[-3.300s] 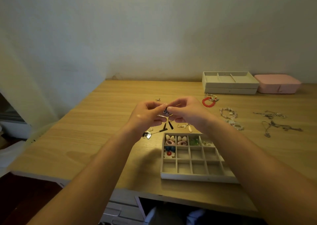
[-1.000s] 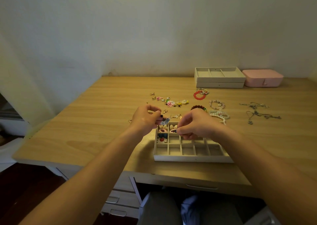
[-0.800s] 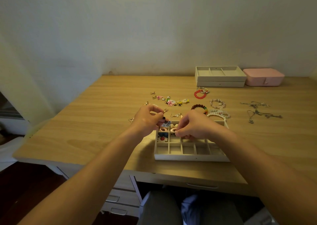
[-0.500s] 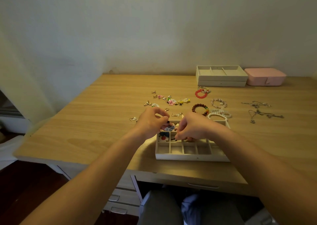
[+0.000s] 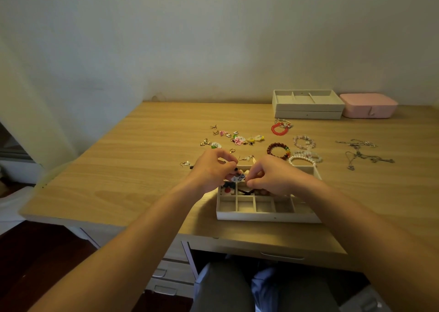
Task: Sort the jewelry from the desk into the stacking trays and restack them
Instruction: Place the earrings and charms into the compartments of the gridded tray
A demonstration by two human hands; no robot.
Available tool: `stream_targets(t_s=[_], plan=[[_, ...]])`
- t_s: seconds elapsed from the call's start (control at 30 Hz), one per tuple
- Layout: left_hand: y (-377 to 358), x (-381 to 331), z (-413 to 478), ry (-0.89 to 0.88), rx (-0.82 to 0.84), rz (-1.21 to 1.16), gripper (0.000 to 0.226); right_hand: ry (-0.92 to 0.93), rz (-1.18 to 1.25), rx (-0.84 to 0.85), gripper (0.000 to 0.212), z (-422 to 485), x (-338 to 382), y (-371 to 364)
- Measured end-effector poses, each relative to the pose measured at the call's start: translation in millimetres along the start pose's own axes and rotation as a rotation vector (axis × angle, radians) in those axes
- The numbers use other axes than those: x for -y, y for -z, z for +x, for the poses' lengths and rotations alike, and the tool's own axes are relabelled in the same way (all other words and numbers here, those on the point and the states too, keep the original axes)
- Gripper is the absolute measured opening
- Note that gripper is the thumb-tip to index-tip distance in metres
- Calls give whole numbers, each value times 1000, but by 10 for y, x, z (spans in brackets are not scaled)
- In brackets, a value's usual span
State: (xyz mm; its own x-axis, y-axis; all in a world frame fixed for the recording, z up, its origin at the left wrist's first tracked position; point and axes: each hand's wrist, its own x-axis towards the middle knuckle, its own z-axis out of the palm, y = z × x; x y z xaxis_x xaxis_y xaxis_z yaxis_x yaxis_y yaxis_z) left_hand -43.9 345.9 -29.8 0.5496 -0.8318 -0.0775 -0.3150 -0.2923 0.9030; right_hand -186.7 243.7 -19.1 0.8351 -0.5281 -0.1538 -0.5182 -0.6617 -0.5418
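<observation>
- left hand [image 5: 212, 169] over the back left corner of the divided tray [image 5: 268, 214], fingers curled, thumb and fingertips pinching a small white-and-blue earring [image 5: 238, 178]
- earring is held just above the tray's back left compartments, not lying in one
- right hand [image 5: 273, 177] just beside the left, over the tray's back row, fingers curled tight, thumb and forefinger pinched together right at the earring's edge
- thin dark strand [image 5: 244, 191] shows under the right fingertips, cannot tell if that hand grips it or the earring
- tray sits on the desk [image 5: 142, 157] near the front edge, front row of compartments bare, back left ones hold small coloured pieces, rest of the back row hidden by the hands
- loose earrings [image 5: 237, 139] scattered on the desk behind the hands, one more earring [image 5: 187, 164] just left of the left hand
- dark red bead bracelet [image 5: 278, 149] and pearl bracelet [image 5: 304, 159] just behind the tray's right side
- pale bead bracelet [image 5: 304, 141] behind those, red bracelet [image 5: 278, 130] further back
- tangle of silver chains [image 5: 363, 152] well to the right, apart from the bracelets
- two stacked trays [image 5: 307, 114] at the back of the desk by the wall, top one open with three sections
- pink box [image 5: 368, 106] just right of the stack, lid down
- drawer [image 5: 282, 254] under the desk front, person's knees below it
</observation>
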Motion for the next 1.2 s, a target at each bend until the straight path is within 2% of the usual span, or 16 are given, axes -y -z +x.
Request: stream_targets(t_s=[0.2, 0.4, 0.7, 0.8, 1.03, 1.2], plan=[[14, -27, 1, 9, 42, -5, 3, -60, 188, -19, 11, -8, -43, 35], [32, -12, 12, 0, 43, 16, 8, -25, 21, 30, 10, 27, -10, -2], [37, -31, 36, 13, 38, 10, 8, -19, -45, -44, 2, 40, 30, -133], [30, -41, 26, 10, 54, 1, 7, -45, 8, -57, 12, 33, 20, -113], [14, -35, 1, 3, 105, 2, 2, -56, 346, -63, 10, -23, -92, -33], [3, -13, 1, -12, 101, 32, 5, 1, 223, -93, 7, -9, -98, -86]])
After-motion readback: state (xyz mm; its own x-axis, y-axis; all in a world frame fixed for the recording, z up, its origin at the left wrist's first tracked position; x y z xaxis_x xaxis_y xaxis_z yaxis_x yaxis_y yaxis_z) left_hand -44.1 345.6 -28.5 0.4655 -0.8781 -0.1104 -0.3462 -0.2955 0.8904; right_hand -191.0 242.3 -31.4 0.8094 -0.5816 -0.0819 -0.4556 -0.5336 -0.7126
